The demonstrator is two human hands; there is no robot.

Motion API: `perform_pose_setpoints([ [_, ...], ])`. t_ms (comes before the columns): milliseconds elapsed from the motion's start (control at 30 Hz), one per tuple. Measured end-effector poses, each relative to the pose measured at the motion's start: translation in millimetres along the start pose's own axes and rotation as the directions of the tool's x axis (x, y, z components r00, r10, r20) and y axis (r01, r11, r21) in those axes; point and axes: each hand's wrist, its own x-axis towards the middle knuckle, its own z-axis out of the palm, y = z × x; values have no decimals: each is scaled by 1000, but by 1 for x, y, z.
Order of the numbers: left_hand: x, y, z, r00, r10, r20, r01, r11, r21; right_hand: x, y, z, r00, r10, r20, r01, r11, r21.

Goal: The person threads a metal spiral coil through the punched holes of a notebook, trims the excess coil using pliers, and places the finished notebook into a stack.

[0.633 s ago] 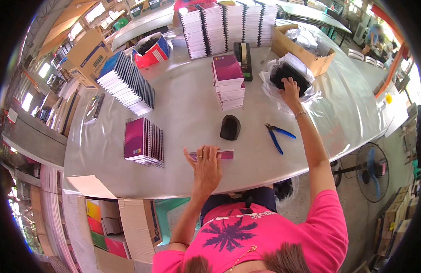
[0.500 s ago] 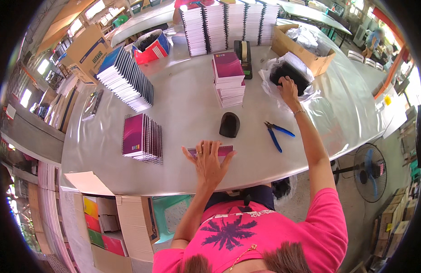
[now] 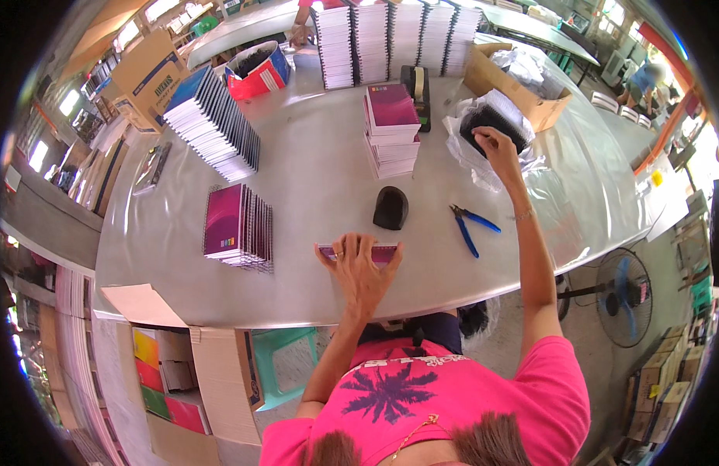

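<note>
Near the table's front edge, my left hand grips a small purple notebook held on edge, thumb and fingers spread along its length. Most of its face is hidden by that hand. Farther right, my right hand pinches at the near edge of a pile of black binding coils in an opened clear plastic bag. What lies between those fingertips is too small to tell. Blue-handled cutters lie between the hands. Beyond the left hand sits a dark, rounded block-like thing.
Purple notebooks stand in one stack ahead and another with wire spines at left. Tall notebook stacks line the back. A tape dispenser, a cardboard box and a blue-covered stack surround them. A fan stands right.
My right hand has drawn back slightly from the middle of the black coils toward their near edge, fingers now pinched. My left hand stays on the purple notebook. The view has shifted a little.
</note>
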Motion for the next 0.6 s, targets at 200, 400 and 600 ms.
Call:
perform_pose_setpoints([
  [200, 2, -1, 1, 1000, 18, -3, -18, 1000, -3, -92, -62, 28, 939, -85, 334, 11, 976, 215],
  [400, 6, 0, 2, 1000, 19, -3, -19, 999, -33, -141, -98, 44, 895, -106, 434, -11, 966, 259],
  [600, 7, -1, -1, 999, 20, 34, -18, 998, -52, -149, -108, 45, 854, -107, 509, -15, 973, 230],
])
